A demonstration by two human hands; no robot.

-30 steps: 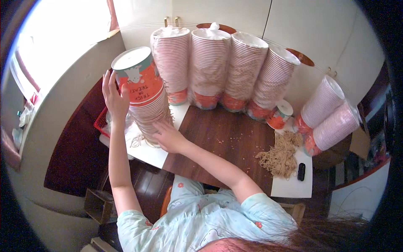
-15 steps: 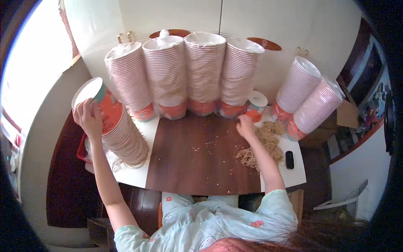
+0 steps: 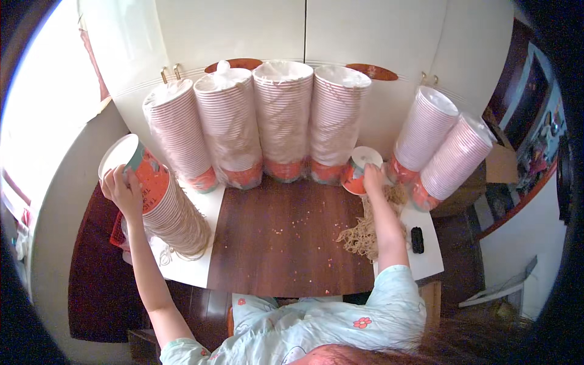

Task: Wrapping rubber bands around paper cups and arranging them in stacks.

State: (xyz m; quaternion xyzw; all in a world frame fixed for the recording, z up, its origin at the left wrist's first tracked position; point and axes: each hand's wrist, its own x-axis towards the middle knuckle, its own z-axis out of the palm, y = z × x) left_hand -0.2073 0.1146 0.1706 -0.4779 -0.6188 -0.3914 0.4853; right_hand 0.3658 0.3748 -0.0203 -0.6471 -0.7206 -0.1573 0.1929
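Note:
My left hand (image 3: pixel 123 190) grips the top cup (image 3: pixel 139 168) of a leaning stack of orange-and-white paper cups (image 3: pixel 173 216) at the left of the brown table (image 3: pixel 286 240). My right hand (image 3: pixel 372 178) reaches across to the back right and holds a single orange cup (image 3: pixel 358 170) with a white lid, standing next to a pile of dry noodles (image 3: pixel 368 228).
Several tall wrapped stacks of cups (image 3: pixel 283 118) line the back wall, and two more (image 3: pixel 444 152) lean at the right. A small black object (image 3: pixel 417 239) lies on a white sheet (image 3: pixel 426 255) at the right. A red basket (image 3: pixel 117 231) sits behind the left stack.
My right hand left the base of the left stack and swung across to the single cup at the back right. My view turned rightward. My left hand stays on the top cup.

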